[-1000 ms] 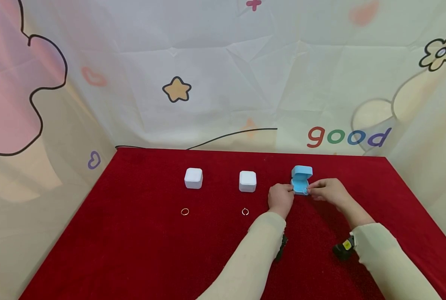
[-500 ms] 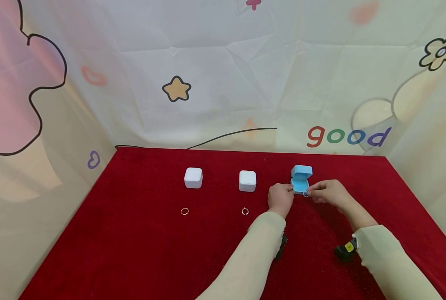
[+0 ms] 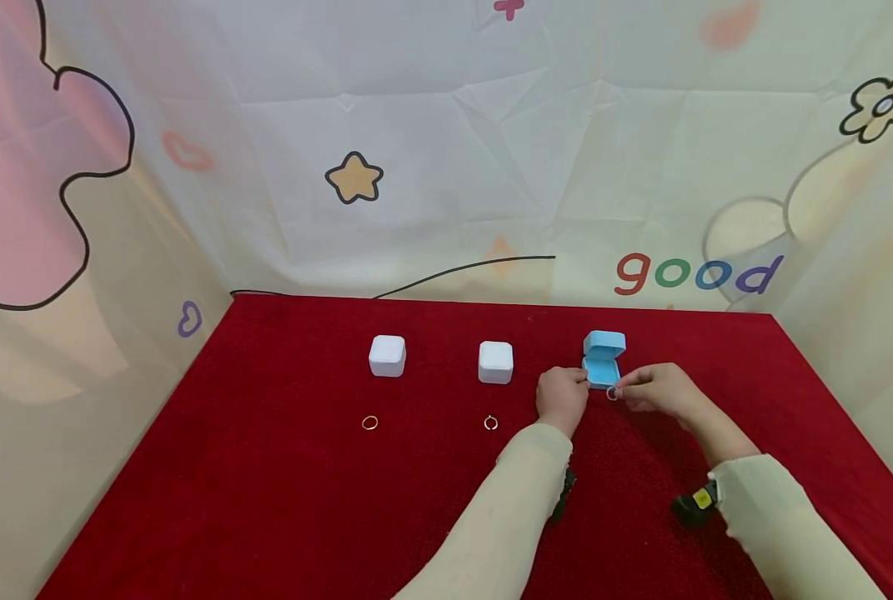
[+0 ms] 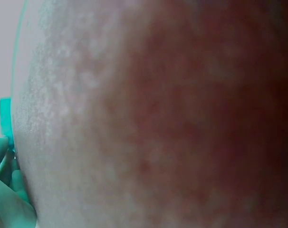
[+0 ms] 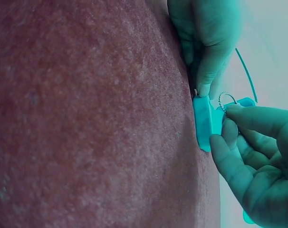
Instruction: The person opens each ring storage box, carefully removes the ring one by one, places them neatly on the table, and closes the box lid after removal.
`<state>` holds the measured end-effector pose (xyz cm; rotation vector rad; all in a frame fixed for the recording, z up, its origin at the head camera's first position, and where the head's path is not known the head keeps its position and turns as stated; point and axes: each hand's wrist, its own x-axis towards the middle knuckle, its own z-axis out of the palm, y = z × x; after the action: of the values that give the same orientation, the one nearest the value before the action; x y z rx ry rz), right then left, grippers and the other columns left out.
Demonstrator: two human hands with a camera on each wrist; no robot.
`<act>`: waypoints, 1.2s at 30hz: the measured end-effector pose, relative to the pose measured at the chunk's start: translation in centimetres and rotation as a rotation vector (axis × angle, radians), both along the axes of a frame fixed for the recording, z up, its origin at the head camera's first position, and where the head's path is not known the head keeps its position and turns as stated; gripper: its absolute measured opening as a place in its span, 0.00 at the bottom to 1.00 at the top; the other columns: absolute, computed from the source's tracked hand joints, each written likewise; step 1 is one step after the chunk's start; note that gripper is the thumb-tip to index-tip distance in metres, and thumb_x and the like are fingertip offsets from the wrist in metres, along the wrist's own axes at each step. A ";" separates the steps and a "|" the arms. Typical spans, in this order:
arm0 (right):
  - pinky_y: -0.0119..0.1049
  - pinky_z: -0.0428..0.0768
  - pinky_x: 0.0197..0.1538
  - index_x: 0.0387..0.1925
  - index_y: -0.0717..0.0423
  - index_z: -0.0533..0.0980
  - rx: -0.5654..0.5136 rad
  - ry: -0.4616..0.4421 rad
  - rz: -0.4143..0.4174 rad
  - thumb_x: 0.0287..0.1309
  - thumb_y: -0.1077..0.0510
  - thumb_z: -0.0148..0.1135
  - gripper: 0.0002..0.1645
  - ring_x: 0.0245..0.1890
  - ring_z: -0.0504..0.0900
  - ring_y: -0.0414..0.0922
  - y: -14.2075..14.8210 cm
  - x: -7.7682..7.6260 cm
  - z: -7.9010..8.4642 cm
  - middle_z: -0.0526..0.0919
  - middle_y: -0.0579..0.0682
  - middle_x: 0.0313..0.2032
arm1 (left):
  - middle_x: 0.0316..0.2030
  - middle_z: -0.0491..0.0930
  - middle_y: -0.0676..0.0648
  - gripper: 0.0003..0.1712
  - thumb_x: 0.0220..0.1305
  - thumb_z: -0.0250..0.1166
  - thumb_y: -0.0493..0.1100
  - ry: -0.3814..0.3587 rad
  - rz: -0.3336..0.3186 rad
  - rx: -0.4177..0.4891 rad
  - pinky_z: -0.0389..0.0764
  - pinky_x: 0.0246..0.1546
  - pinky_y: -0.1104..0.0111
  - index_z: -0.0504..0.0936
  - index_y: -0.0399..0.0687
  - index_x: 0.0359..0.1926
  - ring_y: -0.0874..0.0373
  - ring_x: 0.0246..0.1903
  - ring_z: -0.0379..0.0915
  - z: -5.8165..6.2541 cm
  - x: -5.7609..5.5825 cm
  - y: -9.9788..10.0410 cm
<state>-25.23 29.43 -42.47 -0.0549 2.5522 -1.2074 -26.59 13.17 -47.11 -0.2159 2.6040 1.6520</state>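
Note:
A light blue ring box (image 3: 602, 372) stands on the red cloth with its lid up. My left hand (image 3: 563, 398) holds the box at its left side; in the right wrist view that thumb rests on the box's front edge. Between thumb and index finger, my right hand (image 3: 659, 388) pinches a silver-coloured ring (image 3: 612, 393) just in front of the box's lower half. A beaded-looking band shows on this ring (image 5: 222, 98) in the right wrist view. Red cloth fills most of the left wrist view, with part of a hand (image 4: 11, 204) at its left edge.
Two closed white boxes (image 3: 388, 357) (image 3: 495, 362) stand left of the blue one. In front of them lie a gold ring (image 3: 370, 423) and an open-band ring (image 3: 491, 423). A printed curtain (image 3: 446, 150) rises behind the red table (image 3: 303, 500).
My right hand has drawn the ring slightly down and toward me, from over the box's opening to just before its front edge. The left hand and the box have stayed put.

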 end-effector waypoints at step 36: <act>0.39 0.90 0.46 0.48 0.76 0.82 -0.048 -0.068 0.099 0.68 0.62 0.63 0.17 0.37 0.88 0.40 0.2 1.4 0.1 0.91 0.54 0.38 | 0.48 0.91 0.51 0.13 0.65 0.70 0.38 -0.009 -0.008 0.006 0.87 0.48 0.67 0.91 0.51 0.50 0.56 0.51 0.86 0.1 0.1 0.0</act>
<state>-23.81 29.58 -42.33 -0.1469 2.4320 -1.2115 -26.44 13.13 -47.02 -0.2119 2.5893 1.6522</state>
